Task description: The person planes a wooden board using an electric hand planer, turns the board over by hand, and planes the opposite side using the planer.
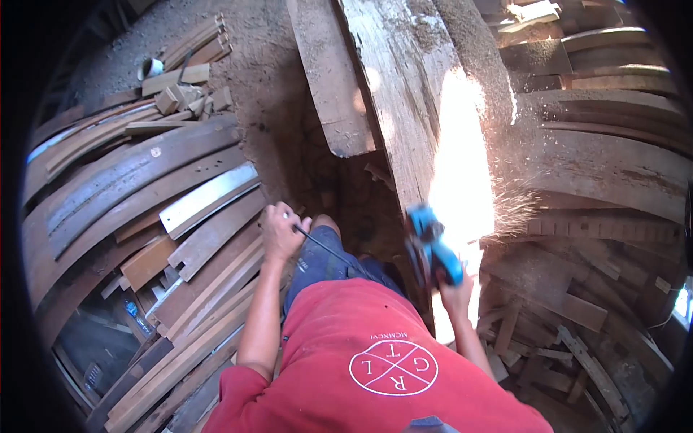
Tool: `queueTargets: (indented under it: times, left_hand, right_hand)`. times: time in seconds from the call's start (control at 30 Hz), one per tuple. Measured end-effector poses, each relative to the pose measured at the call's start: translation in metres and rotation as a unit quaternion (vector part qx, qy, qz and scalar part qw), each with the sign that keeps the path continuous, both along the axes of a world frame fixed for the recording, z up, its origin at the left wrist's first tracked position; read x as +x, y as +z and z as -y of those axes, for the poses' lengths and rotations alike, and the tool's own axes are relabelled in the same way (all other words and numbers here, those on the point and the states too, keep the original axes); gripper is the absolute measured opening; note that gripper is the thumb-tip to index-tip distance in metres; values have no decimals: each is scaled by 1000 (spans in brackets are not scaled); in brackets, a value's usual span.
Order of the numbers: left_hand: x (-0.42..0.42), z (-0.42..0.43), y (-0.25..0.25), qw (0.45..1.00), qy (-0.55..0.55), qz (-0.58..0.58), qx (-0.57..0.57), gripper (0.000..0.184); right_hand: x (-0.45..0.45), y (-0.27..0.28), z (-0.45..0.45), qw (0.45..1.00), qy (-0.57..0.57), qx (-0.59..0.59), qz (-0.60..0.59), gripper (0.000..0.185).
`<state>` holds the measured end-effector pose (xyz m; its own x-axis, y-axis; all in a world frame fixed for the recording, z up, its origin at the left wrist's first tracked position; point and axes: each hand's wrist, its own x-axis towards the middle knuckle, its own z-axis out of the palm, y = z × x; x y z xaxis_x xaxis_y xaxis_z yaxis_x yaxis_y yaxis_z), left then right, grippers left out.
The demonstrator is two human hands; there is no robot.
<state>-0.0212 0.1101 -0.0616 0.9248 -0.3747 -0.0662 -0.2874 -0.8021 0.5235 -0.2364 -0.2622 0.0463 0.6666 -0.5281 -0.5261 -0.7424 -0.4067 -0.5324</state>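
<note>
My right hand (455,289) is closed round the handle of a teal power planer (434,245), which is slightly blurred. The planer rests at the near end of a long, thick timber beam (404,94), partly in glaring sunlight. Fine chips (516,206) spray out to the right of it. On the left, my left hand (280,229) is closed on a black power cord (328,250), held above my thigh. From the hand the cord runs down across my shorts (317,263) towards my waist; its far end is hidden.
Stacked boards (195,231) fill the left side. More curved planks (613,166) lie on the right, with offcuts (534,346) below them. Beside the beam lies a shorter plank (328,86). A white cup-like container (150,68) stands near scraps at upper left.
</note>
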Motion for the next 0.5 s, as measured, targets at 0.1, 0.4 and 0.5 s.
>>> queueTargets:
  times: [0.1,0.4,0.5]
  left_hand:
    - [-14,19,-1,1000,-6,-15,-18,32]
    - [8,6,-10,994,100,-24,-35,42]
    - [26,0,-22,993,107,-29,-35,46]
  right_hand:
    - [-54,2,-13,993,-78,47,68,66]
    - [115,-23,7,990,5,-84,-116,33]
    - [186,-58,13,984,-42,25,173,47]
